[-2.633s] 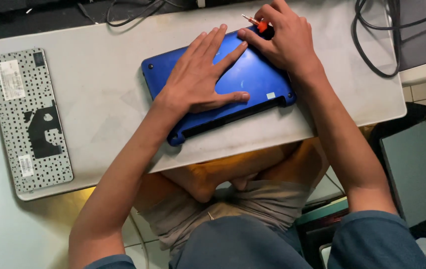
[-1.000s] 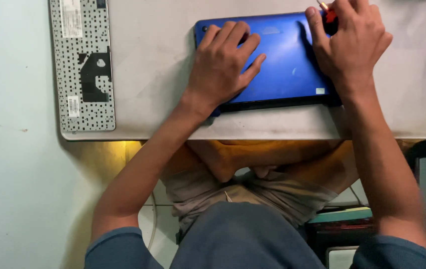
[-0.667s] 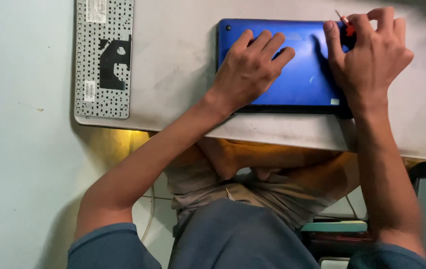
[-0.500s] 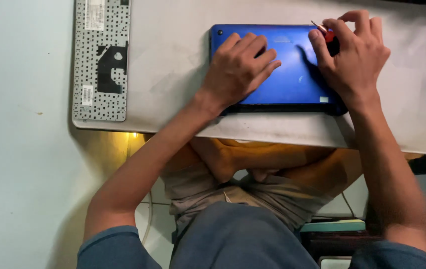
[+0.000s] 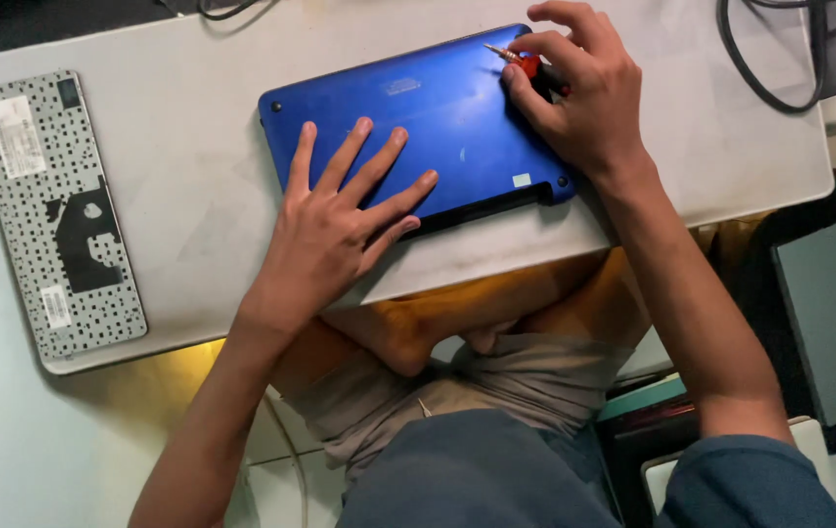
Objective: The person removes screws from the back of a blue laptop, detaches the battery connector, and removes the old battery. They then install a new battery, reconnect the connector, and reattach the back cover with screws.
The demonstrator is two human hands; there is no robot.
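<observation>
Head view, looking down on a pale grey table (image 5: 193, 225).

Laptop (image 5: 438, 132): blue, closed, lying flat on the table, turned slightly askew, its near edge close to the table's front edge. A dark strip runs along that near edge. Small white sticker near the near right corner.

Left hand (image 5: 335, 230): fingers spread wide, palm down. The fingertips lie flat on the laptop's near left part; the heel of the hand rests on the table just in front of it. It holds nothing.

Right hand (image 5: 584, 93): fingers curled and closed around a screwdriver (image 5: 526, 64) with a red and black handle. The short metal tip sticks out from the fist to the left and sits over the laptop's far right corner. Cannot tell whether the tip touches the surface.

Keyboard panel (image 5: 51, 215): detached, lying on the table's left end, well apart from the laptop, pale perforated side up, with a black patch in the middle and white labels.

Black cable (image 5: 760, 73): looped on the table's far right corner, near the right hand but not touching it.

Below the table edge: the person's folded bare legs.
</observation>
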